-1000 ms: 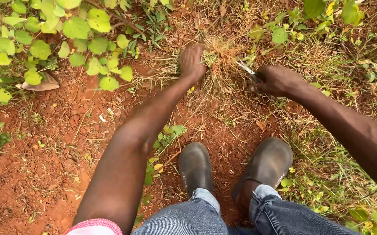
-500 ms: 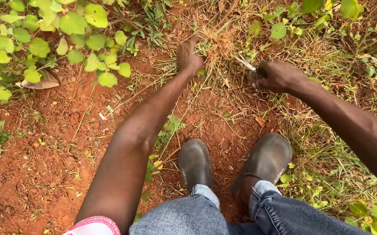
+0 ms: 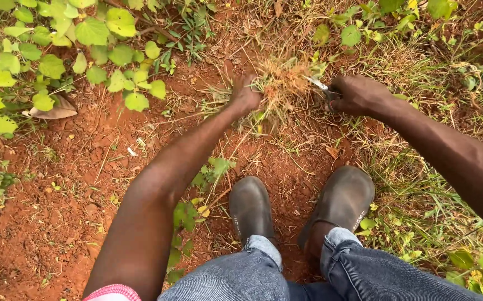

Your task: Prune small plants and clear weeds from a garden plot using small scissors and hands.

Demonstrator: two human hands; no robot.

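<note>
Leafy plant: a spread of broad green leaves fills the upper left of the frame, over red soil.
Dry leaf: one brown fallen leaf lies at the left edge, just under that greenery.
Red soil: bare, crumbly ground covers the left and centre, strewn with thin dry stalks.
Left hand: the left hand, upper centre, is closed in a fist around the base of a grass tuft; its forearm runs down to the lower left of the frame, where a pink-edged sleeve shows at the bottom.
Grass tuft: the clump of dry, orange-brown grass stands just right of the left hand, upper centre, gripped on its left side and met by the blade on its right.
Blade: a thin metal tool points from the right hand toward the tuft, its tip touching the stalks; whether it is a knife or shears cannot be told.
Right hand: the right hand, upper right of centre, is clenched around the tool's handle.
Shoes: two dark, worn shoes stand on the soil at lower centre, blue jeans above them at the bottom edge.
Weeds: mixed green and straw-coloured growth covers the right side.
</note>
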